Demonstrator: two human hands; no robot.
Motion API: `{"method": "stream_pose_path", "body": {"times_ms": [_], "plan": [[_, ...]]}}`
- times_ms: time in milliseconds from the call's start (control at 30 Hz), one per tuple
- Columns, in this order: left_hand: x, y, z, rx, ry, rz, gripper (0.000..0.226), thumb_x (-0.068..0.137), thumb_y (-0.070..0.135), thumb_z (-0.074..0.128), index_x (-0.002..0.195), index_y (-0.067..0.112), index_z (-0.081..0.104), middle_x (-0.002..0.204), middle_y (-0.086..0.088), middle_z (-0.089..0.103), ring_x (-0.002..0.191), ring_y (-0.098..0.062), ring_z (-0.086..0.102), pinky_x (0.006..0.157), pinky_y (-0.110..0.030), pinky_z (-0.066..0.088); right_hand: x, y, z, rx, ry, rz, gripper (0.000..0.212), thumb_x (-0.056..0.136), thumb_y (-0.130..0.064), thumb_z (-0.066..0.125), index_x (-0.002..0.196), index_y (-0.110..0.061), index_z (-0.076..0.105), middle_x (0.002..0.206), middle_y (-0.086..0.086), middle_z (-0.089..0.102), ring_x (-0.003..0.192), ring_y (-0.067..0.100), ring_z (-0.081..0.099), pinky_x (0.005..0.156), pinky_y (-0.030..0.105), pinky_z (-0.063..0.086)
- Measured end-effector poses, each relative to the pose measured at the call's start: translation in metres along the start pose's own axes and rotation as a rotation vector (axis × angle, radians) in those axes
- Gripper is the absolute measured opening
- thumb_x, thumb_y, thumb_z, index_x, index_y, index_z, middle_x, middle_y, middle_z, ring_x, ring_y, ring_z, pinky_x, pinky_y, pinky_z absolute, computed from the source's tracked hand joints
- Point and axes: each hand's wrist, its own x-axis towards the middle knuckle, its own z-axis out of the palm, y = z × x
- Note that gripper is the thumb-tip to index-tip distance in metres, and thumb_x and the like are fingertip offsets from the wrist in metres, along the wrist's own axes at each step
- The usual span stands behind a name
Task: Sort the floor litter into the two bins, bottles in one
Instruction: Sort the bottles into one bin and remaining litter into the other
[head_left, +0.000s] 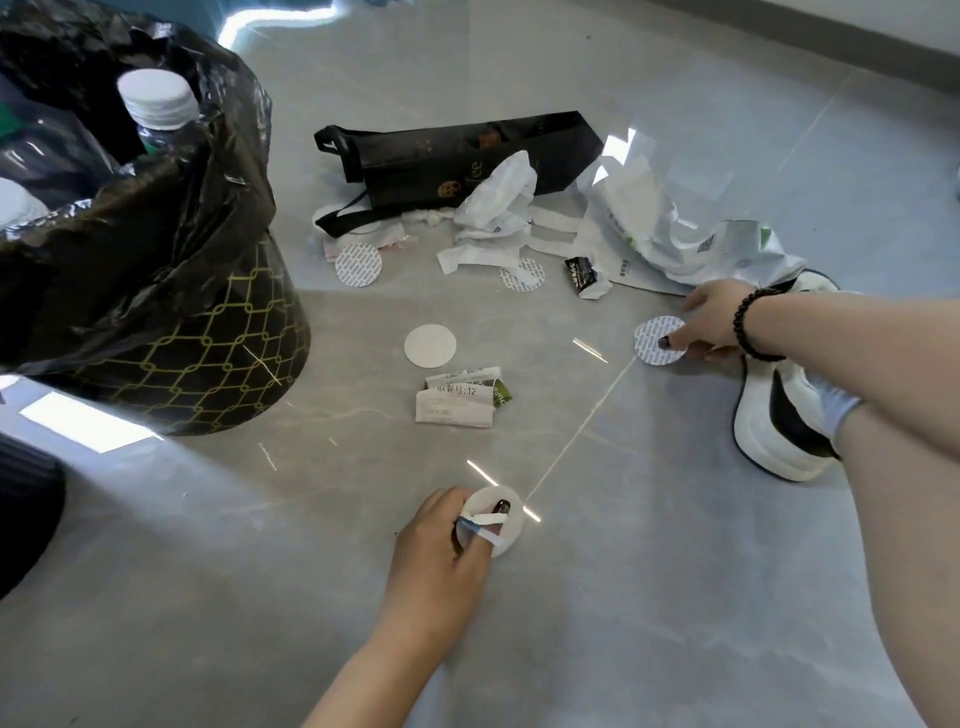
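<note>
On the grey floor, both hands' fingers pinch seal discs: left, right.

Chinese characters followed by ":12" are printed in dark type on a folded white receipt lying on the grey floor. The letters "fee", apparently the end of a longer word, are seen in pale print on the side of a black paper carrier bag, beside a small cookie picture. Printing on the crumpled white plastic bags is too small to be read.
</note>
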Motion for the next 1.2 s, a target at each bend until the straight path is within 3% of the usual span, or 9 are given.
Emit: {"method": "stream_pose_path", "body": {"times_ms": [167,300,467,700,833,933,1067,1200], "plan": [[-0.001,-0.002,0.003,-0.028,-0.007,-0.027,0.024,0.086,0.014,0.065,0.072,0.031,0.057,0.072,0.021,0.056,0.063,0.0,0.049,0.056,-0.012,0.037,0.0,0.004,0.012,-0.12,-0.063,0.023,0.042,0.068,-0.01,0.082,0.102,0.007,0.064,0.069,0.017,0.064,0.058,0.026,0.054,0.05,0.028,0.045],[-0.001,0.0,0.002,-0.047,-0.005,-0.031,0.024,0.086,0.014,0.065,0.075,0.035,0.06,0.078,0.019,0.059,0.067,0.0,0.052,0.059,-0.012,0.038,0.001,-0.001,0.021,-0.212,-0.029,-0.044,0.033,0.066,-0.01,0.081,0.094,-0.002,0.065,0.067,0.014,0.064,0.059,0.025,0.056,0.055,0.032,0.05],[-0.003,0.007,-0.001,-0.057,-0.013,-0.019,0.028,0.086,0.011,0.065,0.07,0.033,0.057,0.067,0.023,0.055,0.059,0.0,0.045,0.055,-0.012,0.035,-0.006,-0.01,0.026,-0.409,0.037,-0.172,0.032,0.066,-0.021,0.083,0.088,-0.018,0.06,0.091,0.004,0.065,0.088,0.024,0.061,0.077,0.03,0.051],[-0.003,0.018,-0.023,-0.203,-0.025,-0.099,0.015,0.088,0.018,0.066,0.076,0.027,0.065,0.061,0.017,0.057,0.053,0.003,0.044,0.052,-0.01,0.035,-0.027,-0.016,0.054,-0.318,-0.046,-0.368,0.042,0.066,-0.015,0.083,0.092,-0.019,0.05,0.088,0.003,0.058,0.08,0.021,0.054,0.065,0.028,0.046],[-0.001,0.031,-0.046,-0.224,-0.015,-0.182,0.015,0.091,0.008,0.06,0.084,0.02,0.067,0.064,0.01,0.062,0.047,0.006,0.05,0.048,-0.009,0.038,-0.065,-0.029,0.079,-0.107,-0.15,-0.456,0.03,0.077,-0.012,0.074,0.092,-0.022,0.05,0.092,0.008,0.068,0.063,0.015,0.06,0.05,0.017,0.047],[0.004,0.039,-0.071,-0.12,-0.013,-0.223,0.013,0.093,0.01,0.055,0.091,0.017,0.066,0.067,0.001,0.062,0.042,0.002,0.05,0.042,-0.01,0.036,-0.111,-0.048,0.096,0.033,-0.291,-0.514,0.023,0.083,-0.008,0.068,0.092,-0.021,0.051,0.083,0.003,0.07,0.06,0.017,0.065,0.046,0.018,0.048],[0.005,0.046,-0.115,0.096,0.018,-0.257,0.014,0.094,0.024,0.058,0.096,0.013,0.066,0.077,-0.004,0.064,0.058,-0.011,0.057,0.049,-0.019,0.04,-0.169,-0.062,0.109,0.149,-0.325,-0.557,0.024,0.087,-0.004,0.063,0.104,-0.017,0.052,0.056,-0.011,0.064,0.049,0.011,0.063,0.043,0.016,0.044],[-0.018,0.066,-0.175,0.327,-0.005,-0.192,0.019,0.093,0.032,0.058,0.081,0.018,0.063,0.067,0.004,0.055,0.061,-0.014,0.05,0.052,-0.025,0.036,-0.219,-0.077,0.116,0.204,-0.396,-0.569,0.022,0.088,-0.001,0.06,0.099,-0.019,0.052,0.052,-0.012,0.063,0.044,0.01,0.06,0.041,0.017,0.041]]}}
